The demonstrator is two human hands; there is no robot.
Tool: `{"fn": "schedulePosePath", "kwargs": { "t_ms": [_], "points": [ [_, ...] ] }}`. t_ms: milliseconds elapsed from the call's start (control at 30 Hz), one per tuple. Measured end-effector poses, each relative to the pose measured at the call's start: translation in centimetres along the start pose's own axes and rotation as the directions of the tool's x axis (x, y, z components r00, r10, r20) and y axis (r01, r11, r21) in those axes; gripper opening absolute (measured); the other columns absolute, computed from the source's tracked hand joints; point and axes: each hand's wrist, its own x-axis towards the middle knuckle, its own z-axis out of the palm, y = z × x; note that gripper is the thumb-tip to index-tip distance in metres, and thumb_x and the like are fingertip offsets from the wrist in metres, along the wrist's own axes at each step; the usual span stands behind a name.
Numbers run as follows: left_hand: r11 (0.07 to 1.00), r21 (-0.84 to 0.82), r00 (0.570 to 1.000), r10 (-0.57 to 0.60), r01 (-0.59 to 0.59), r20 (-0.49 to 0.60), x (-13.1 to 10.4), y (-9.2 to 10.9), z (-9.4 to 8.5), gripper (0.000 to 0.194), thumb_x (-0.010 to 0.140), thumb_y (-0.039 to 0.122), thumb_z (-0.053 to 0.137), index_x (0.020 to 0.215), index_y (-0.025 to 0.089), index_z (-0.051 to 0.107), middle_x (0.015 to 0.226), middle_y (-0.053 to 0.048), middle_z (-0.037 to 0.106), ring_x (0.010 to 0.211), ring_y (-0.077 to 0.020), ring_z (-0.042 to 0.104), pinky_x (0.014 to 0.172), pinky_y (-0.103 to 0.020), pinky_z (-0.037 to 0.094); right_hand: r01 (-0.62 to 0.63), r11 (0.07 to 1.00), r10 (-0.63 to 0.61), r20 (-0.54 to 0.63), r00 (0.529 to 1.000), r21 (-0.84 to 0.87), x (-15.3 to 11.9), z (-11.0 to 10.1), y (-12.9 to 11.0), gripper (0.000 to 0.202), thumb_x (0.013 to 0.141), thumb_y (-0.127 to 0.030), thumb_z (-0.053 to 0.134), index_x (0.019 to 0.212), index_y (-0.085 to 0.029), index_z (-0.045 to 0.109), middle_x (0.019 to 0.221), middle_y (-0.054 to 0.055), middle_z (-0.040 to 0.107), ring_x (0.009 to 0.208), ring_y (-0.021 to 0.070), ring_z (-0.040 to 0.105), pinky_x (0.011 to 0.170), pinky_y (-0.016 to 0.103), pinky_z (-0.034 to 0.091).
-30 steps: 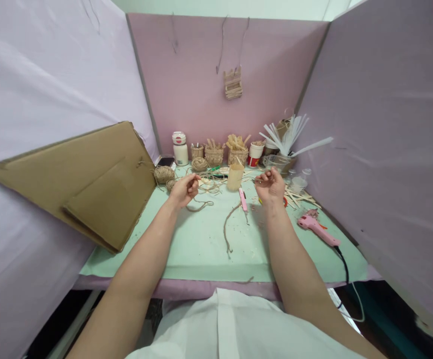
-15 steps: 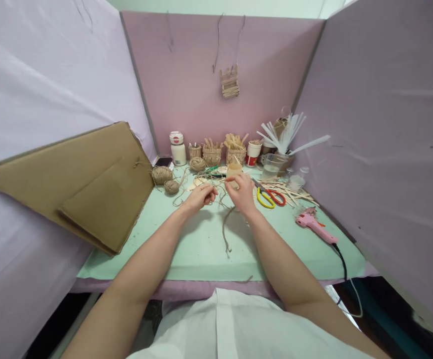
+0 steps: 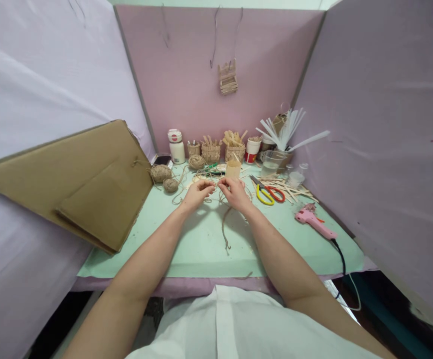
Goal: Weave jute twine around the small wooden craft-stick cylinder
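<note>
Above the middle of the table, my left hand (image 3: 199, 194) and my right hand (image 3: 235, 194) come close together, fingertips facing each other. Both are closed in a pinch on thin brown twine (image 3: 224, 230), only a little of which shows between the fingertips. Loops of it hang below my right hand, and one length lies on the green tabletop towards me. A small pale wooden container (image 3: 233, 170) stands just behind my right hand, partly covered by it. Balls of twine (image 3: 161, 173) sit to the left of my left hand.
Right of my hands lie scissors (image 3: 266, 192) and thin wooden strips (image 3: 293, 189). A pink glue gun (image 3: 315, 223) with its cord rests further right. Baskets of sticks (image 3: 211, 152), a white bottle (image 3: 177, 149) and a clear cup (image 3: 271, 163) stand behind. Cardboard (image 3: 89, 189) leans at left.
My hands have come nearer each other, with the right fingers lowering from a looser, raised pose into a pinch. The view has shifted slightly.
</note>
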Motion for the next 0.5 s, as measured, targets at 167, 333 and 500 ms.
{"fn": "schedulePosePath", "kwargs": {
  "t_ms": [167, 333, 500],
  "points": [
    [0.998, 0.070, 1.000, 0.002, -0.003, 0.021, -0.19, 0.15, -0.06, 0.028, 0.065, 0.041, 0.065, 0.075, 0.015, 0.062, 0.063, 0.002, 0.054, 0.057, -0.0085, 0.044, 0.054, -0.022, 0.034, -0.001, 1.000, 0.002, 0.041, 0.999, -0.022, -0.09, 0.03, 0.08, 0.021, 0.087, -0.034, 0.042, 0.085, -0.021, 0.060, 0.088, 0.004, 0.064, 0.090, 0.0190, 0.052, 0.081, 0.033, 0.027],
    [0.998, 0.064, 1.000, 0.006, -0.007, 0.014, -0.18, 0.14, 0.08, 0.027, 0.065, 0.040, 0.065, 0.073, 0.014, 0.061, 0.059, 0.003, 0.050, 0.054, -0.0075, 0.040, 0.051, -0.022, 0.031, -0.001, 1.000, 0.002, 0.063, 0.998, -0.016, -0.11, -0.04, -0.13, 0.021, 0.087, -0.033, 0.043, 0.084, -0.021, 0.059, 0.087, 0.003, 0.064, 0.088, 0.0185, 0.051, 0.080, 0.033, 0.026],
    [0.998, 0.065, 1.000, 0.002, -0.004, 0.018, -0.12, -0.09, 0.01, 0.028, 0.065, 0.040, 0.065, 0.073, 0.014, 0.061, 0.061, 0.002, 0.052, 0.055, -0.0079, 0.042, 0.052, -0.022, 0.032, -0.013, 1.000, 0.012, 0.093, 0.996, 0.003, -0.12, -0.01, -0.38, 0.019, 0.087, -0.031, 0.044, 0.084, -0.021, 0.059, 0.087, 0.003, 0.064, 0.087, 0.0185, 0.051, 0.079, 0.033, 0.026]
  ]
}}
